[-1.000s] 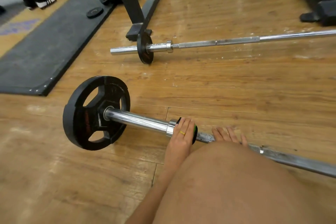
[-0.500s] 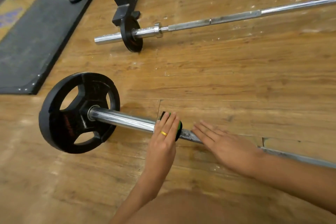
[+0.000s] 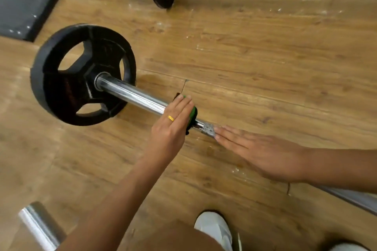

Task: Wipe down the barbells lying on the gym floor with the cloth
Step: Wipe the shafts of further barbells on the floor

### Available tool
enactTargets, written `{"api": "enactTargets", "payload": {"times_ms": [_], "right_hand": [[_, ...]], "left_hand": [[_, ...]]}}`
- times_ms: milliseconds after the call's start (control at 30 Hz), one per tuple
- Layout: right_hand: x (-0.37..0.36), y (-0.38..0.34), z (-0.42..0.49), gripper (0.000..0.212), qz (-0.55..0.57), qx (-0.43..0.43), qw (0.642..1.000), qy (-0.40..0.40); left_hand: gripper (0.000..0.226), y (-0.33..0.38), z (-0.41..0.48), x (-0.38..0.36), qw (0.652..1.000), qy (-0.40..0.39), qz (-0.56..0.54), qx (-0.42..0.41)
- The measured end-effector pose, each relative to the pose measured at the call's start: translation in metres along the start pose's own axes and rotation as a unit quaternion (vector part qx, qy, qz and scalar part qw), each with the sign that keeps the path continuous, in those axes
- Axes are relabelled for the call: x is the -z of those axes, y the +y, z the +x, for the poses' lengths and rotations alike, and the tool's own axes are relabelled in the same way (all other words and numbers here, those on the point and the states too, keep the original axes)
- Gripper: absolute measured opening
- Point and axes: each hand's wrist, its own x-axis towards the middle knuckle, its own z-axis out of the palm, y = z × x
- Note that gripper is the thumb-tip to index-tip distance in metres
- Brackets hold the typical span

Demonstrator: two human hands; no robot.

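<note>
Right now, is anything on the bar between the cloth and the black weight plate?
Nothing visible: the bar is bare between the cloth under the left hand and the plate. The right hand rests on the other side.

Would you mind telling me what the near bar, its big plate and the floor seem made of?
Bar: polished, likely chromed steel; mirror-like streaks. Plate: matte black, perhaps rubber-coated or painted iron; no shine. Floor: wood or wood-look laminate; grain and plank seams.
</note>
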Motion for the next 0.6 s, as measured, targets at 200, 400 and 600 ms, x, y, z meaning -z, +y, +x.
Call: {"api": "enactTargets", "payload": {"times_ms": [200,400,600], "right_hand": [[-0.022,0.011,0.018,0.097,-0.083,0.059,0.983,0.151],[-0.023,0.012,0.018,0.087,-0.103,0.063,0.979,0.163],[-0.028,0.014,0.021,0.091,-0.113,0.052,0.977,0.176]], "left_hand": [[0.043,-0.008,0.000,0.008,0.999,-0.033,0.005,0.002],[0.047,0.009,-0.030,0.012,0.998,-0.031,0.036,0.035],[0.042,0.005,0.040,0.008,0.994,-0.107,0.020,0.032]]}}
